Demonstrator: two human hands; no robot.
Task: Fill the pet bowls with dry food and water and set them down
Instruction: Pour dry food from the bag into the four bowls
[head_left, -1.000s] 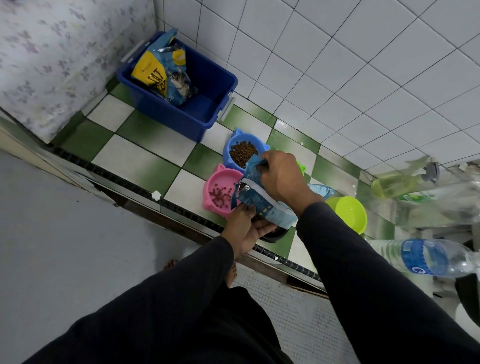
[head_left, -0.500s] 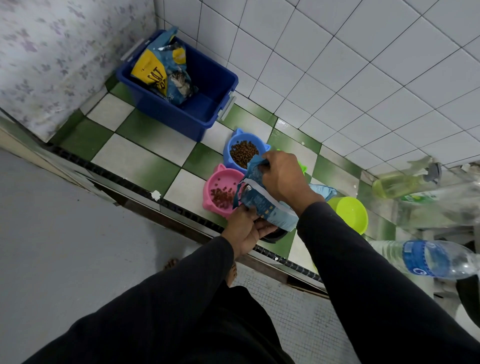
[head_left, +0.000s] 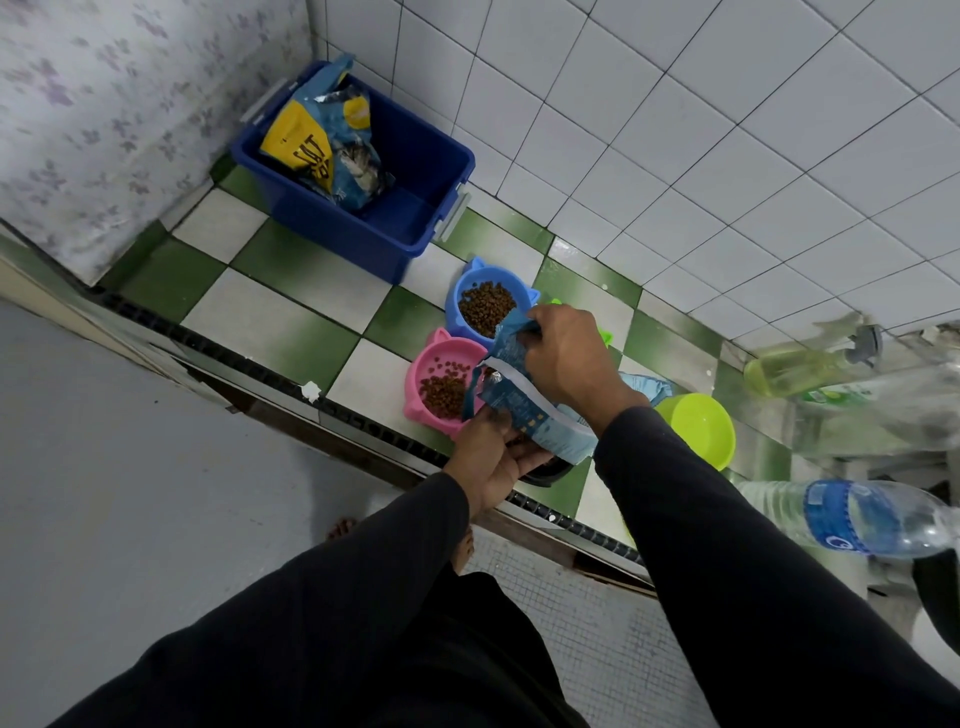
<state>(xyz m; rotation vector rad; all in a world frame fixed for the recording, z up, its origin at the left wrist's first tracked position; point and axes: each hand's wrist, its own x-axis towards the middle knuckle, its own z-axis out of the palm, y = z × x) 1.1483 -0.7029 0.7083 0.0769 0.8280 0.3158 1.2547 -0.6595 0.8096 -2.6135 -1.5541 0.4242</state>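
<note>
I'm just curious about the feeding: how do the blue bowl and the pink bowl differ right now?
The blue bowl holds an even heap of kibble; the pink bowl has less, piled toward one side. The blue bowl sits nearer the wall, the pink bowl nearer the person, under the tilted bag's mouth. Both have ear-shaped rims and stand on the floor.

Floor (head_left: 291, 317): green and white checkerboard tiles. Back wall (head_left: 675, 130): white square tiles, dark grout lines. Side wall (head_left: 104, 130): pale, faint purple floral print.

Storage bin (head_left: 415, 171): dark blue, grey latches. Bag in bin (head_left: 322, 140): blue with a yellow panel and dark lettering.

Bowls: one blue (head_left: 462, 301), one pink (head_left: 441, 358), both holding brown kibble (head_left: 485, 306); one lime green (head_left: 701, 428).

Food pouch (head_left: 524, 405): blue with a white band.

Sleeves (head_left: 753, 571): black.

Water bottle (head_left: 857, 519): clear, blue label. Spray bottle (head_left: 800, 366): yellow-green liquid, grey head.
</note>
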